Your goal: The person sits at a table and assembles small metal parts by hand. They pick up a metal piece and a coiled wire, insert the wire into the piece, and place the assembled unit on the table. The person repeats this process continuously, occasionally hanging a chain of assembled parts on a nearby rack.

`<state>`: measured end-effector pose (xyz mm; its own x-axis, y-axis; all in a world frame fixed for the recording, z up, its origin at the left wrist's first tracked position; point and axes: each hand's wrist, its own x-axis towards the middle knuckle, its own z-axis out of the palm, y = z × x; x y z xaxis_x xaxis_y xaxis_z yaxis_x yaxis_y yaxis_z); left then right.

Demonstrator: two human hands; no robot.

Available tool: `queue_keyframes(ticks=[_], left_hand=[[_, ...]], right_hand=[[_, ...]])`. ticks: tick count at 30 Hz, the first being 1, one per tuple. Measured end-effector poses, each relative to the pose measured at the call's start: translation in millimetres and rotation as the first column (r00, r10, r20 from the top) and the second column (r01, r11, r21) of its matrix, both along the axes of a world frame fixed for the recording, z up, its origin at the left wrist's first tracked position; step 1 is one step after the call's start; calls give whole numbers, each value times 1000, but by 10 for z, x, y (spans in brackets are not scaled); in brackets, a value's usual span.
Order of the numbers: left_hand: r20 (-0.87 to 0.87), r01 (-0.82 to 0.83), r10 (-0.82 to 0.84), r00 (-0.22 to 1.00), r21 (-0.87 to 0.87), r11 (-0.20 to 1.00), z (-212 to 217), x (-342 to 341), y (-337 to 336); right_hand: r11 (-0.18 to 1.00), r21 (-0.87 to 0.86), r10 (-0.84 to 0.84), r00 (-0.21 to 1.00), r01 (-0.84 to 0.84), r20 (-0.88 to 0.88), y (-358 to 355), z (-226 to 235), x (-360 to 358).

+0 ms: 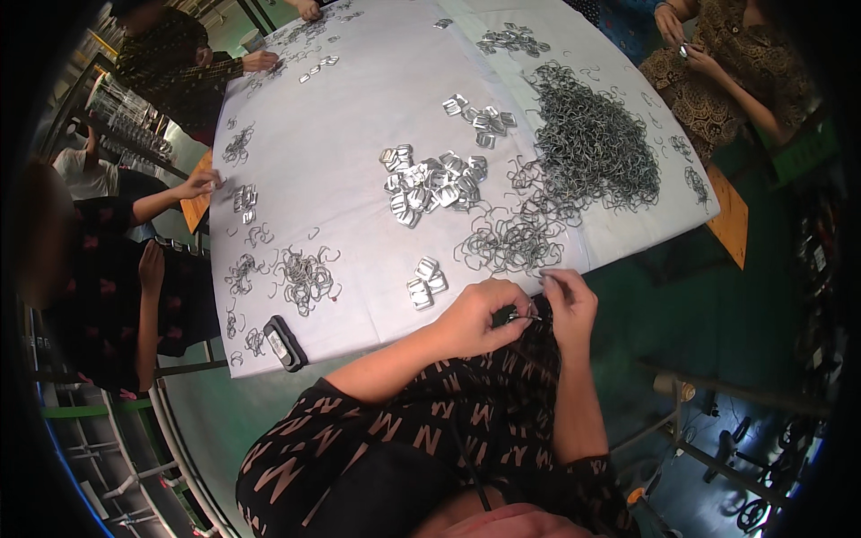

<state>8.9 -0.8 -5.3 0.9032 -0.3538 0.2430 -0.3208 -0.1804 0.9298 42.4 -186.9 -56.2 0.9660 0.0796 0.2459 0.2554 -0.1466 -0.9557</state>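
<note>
My left hand [491, 316] is at the table's near edge, thumb and fingers closed round a small metal piece [521, 316] whose shape is mostly hidden. Just to its right is my right hand [571, 303], its thumb and forefinger pinched together; what they hold, if anything, is too small to make out. Beyond both hands spreads a loose scatter of bent wire hooks [511, 244]. To the left, near the edge, lies a little group of shiny metal buckles [426, 283]. A larger heap of such buckles [435, 186] sits further in.
A big pile of wire hooks [599, 139] covers the right part of the white-covered table [345, 170]. Smaller hook heaps [305, 280] and a black case-like object [285, 343] lie along the left. Co-workers sit at the left [108, 269] and far right [717, 76].
</note>
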Motion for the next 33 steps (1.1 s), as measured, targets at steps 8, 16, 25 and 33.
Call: queue_keyframes(ticks=[8,16,25,33], left_hand=[[135,31,-29,990,-14,999,-39,-61,55],[125,8,-4,992,-28,1000,-57,-100,120],[109,11,-10,994,-8,1000,-70,-29,34],[106,-12,12,994,3,1000,-103,-72,63]], right_hand=[[775,-628,325,898,-74,295,969,50,884],[733,-678,235,915,55,329,1331,-316,1257],[669,-743,297,926,-28,232,1246,-109,1167],[852,-519,163,909,67,384,1197,-304,1201]])
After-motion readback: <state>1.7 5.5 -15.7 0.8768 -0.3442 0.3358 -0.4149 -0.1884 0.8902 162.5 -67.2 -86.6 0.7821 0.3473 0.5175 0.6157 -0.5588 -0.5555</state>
